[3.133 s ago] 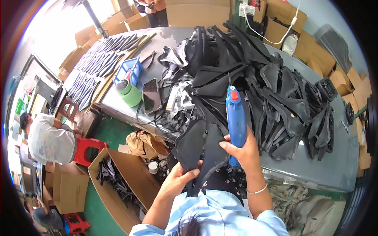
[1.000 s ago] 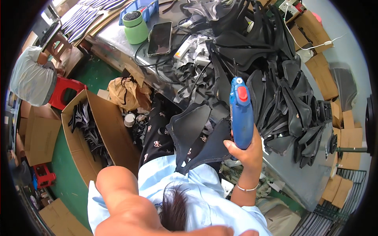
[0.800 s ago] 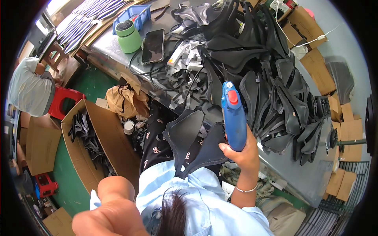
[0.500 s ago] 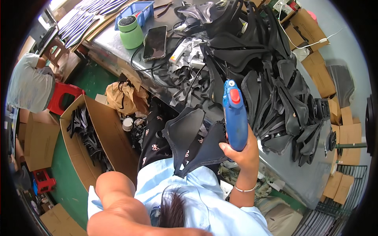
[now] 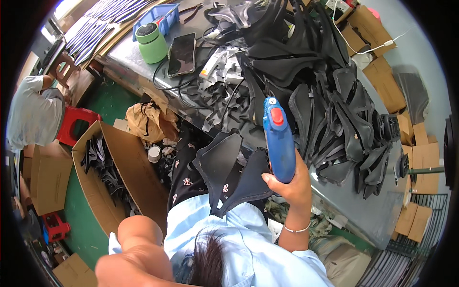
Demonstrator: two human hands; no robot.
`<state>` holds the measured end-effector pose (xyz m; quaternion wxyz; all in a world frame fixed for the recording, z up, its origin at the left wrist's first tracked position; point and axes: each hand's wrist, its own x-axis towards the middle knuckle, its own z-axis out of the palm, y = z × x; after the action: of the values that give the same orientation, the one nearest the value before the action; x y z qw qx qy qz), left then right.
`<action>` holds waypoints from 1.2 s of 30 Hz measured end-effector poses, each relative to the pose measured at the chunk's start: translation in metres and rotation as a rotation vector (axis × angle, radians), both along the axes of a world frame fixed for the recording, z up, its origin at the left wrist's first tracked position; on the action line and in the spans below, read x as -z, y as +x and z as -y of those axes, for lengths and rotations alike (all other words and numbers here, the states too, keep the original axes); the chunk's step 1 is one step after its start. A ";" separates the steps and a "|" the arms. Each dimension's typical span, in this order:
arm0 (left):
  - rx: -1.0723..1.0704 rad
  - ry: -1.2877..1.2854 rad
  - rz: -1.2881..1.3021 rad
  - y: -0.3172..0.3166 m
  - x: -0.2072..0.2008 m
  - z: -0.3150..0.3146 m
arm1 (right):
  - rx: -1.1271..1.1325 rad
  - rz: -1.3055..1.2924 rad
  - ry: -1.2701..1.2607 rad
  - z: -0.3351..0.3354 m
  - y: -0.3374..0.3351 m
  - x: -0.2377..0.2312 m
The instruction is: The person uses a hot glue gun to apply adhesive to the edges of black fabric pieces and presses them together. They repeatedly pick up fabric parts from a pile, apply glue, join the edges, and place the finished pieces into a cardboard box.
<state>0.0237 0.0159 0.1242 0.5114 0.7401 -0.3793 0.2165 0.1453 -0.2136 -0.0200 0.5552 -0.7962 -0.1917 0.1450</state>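
My right hand [image 5: 292, 185] is wrapped round the handle of blue electric scissors [image 5: 281, 150] with a red button. Their thin dark tip points away from me, over the table. On my lap lies a black V-shaped moulded piece [image 5: 217, 162] with two stitched panels joined at the near end. Its right panel reaches up beside my right hand; whether the fingers also touch it is hidden. My left arm [image 5: 138, 234] is bent at the lower left, and the hand lies outside the picture.
More black moulded pieces [image 5: 349, 119] heap up on the metal table [image 5: 354, 210]. A phone [image 5: 182, 55], green flask [image 5: 151, 44] and blue tray [image 5: 165, 19] stand at its far left. A carton [image 5: 134, 162] of black parts is left of me. Another person [image 5: 36, 112] sits beyond.
The blue scissors and my right hand have shifted slightly left. My left forearm has moved lower and to the left. The black piece stays on my lap.
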 end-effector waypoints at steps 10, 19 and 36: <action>-0.471 0.178 -0.028 -0.027 -0.007 0.032 | 0.009 0.008 0.041 0.002 -0.002 0.002; -0.107 0.078 -0.176 -0.025 -0.009 0.001 | -0.004 -0.015 0.035 -0.001 0.000 0.000; -0.037 0.073 -0.131 -0.019 -0.004 -0.010 | -0.003 0.010 0.011 0.005 0.000 0.001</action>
<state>0.0046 0.0260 0.1284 0.5035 0.7777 -0.3392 0.1629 0.1454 -0.2184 -0.0210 0.5582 -0.7937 -0.1964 0.1407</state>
